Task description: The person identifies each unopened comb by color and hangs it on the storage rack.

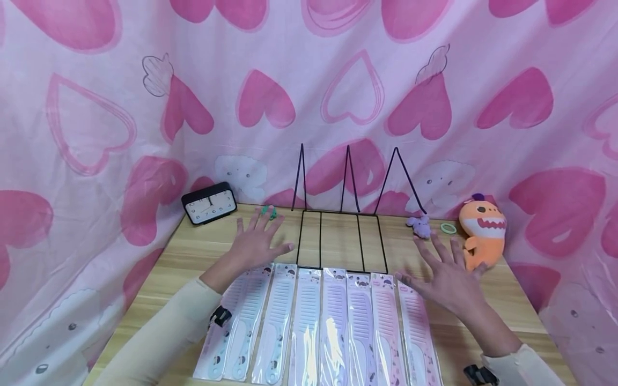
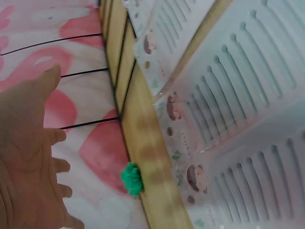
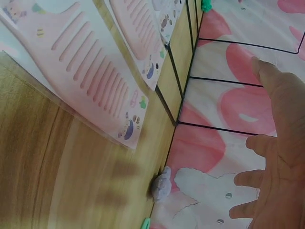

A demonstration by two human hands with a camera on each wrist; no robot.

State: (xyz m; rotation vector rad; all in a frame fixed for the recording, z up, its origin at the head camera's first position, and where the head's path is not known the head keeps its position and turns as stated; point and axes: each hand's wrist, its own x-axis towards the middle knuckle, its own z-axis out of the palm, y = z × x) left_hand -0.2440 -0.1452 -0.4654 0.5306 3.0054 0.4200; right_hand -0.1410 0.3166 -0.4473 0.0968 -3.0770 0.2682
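Several packaged wide-tooth combs (image 1: 318, 327) lie side by side on the wooden table (image 1: 507, 300), pale blue at left, lilac in the middle, pink at right (image 3: 90, 71). My left hand (image 1: 258, 241) hovers open with fingers spread above the upper ends of the leftmost combs (image 2: 238, 119). Over the table by the rightmost comb, my right hand (image 1: 446, 276) is spread open as well. Neither hand holds anything. Behind the combs stands a black wire rack (image 1: 343, 236) with three upright dividers.
A black clock (image 1: 209, 203) sits at the back left. A green hair tie (image 2: 132, 179) lies near the left hand. At back right are a purple scrunchie (image 1: 420, 226), a green ring (image 1: 448, 228) and an orange plush shark (image 1: 480, 233). Pink heart fabric surrounds the table.
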